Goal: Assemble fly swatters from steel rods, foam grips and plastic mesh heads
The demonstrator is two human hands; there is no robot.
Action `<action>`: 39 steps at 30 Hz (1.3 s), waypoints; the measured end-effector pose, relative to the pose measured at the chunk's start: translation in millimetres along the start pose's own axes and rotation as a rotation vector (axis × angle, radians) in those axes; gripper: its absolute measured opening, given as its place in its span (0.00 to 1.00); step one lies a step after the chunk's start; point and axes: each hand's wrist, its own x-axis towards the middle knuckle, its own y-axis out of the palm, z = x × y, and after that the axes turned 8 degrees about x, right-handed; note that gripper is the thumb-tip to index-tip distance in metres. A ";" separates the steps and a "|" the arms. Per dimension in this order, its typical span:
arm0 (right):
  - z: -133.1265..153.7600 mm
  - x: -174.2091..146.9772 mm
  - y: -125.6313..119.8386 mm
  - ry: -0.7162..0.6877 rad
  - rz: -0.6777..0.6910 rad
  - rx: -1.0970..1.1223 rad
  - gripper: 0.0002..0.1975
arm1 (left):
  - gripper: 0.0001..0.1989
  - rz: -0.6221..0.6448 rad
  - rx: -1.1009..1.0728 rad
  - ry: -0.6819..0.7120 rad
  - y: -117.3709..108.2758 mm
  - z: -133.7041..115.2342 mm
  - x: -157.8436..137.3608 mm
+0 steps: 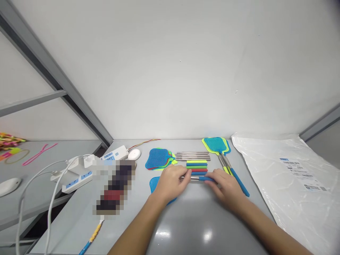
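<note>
My left hand [172,180] is closed around a metal rod [194,178] at the middle of the table. At the rod's right end sits a blue handle [205,179], pinched in the fingers of my right hand [224,187]. A blue fly swatter head [154,183] lies partly hidden under my left hand and wrist; whether it joins the rod is hidden. Beyond my hands are a row of coloured handles [197,166], several bare metal rods [193,156] and a stack of swatter heads [158,158]. Fly swatters with handles [216,145] lie behind my right hand.
A white plastic mailing bag [287,177] covers the right side. On the left are a power strip [77,183] with white cables [51,209], a round white object [134,154] and a blurred-out item [115,191] with a cord. A wall stands behind.
</note>
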 end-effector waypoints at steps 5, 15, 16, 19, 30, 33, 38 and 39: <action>-3.5 2.3 -5.4 0.067 -0.066 0.017 0.07 | 0.09 -0.177 -0.175 -0.122 -21.0 13.8 4.2; 5.9 1.3 -2.4 0.323 -0.022 0.180 0.12 | 0.22 -0.107 -0.821 -0.327 -1.0 8.5 5.0; 9.1 0.9 -0.1 0.324 0.029 0.202 0.12 | 0.23 -0.109 -0.857 -0.349 2.3 5.6 4.8; 19.6 0.6 5.7 0.323 0.147 0.297 0.11 | 0.21 -0.122 -0.965 -0.415 9.8 0.9 5.4; 32.8 11.1 5.0 0.362 0.116 0.430 0.15 | 0.21 -0.127 -1.012 -0.413 23.8 -18.2 10.4; 32.6 13.2 4.1 0.382 0.128 0.443 0.16 | 0.20 -0.119 -1.024 -0.388 21.6 -20.4 10.8; 30.0 11.7 9.5 0.370 0.156 0.462 0.16 | 0.20 -0.045 -0.870 -0.317 5.5 -11.1 13.0; 29.2 10.7 10.3 0.356 0.158 0.453 0.16 | 0.19 -0.012 -0.822 -0.288 -0.3 -5.6 12.4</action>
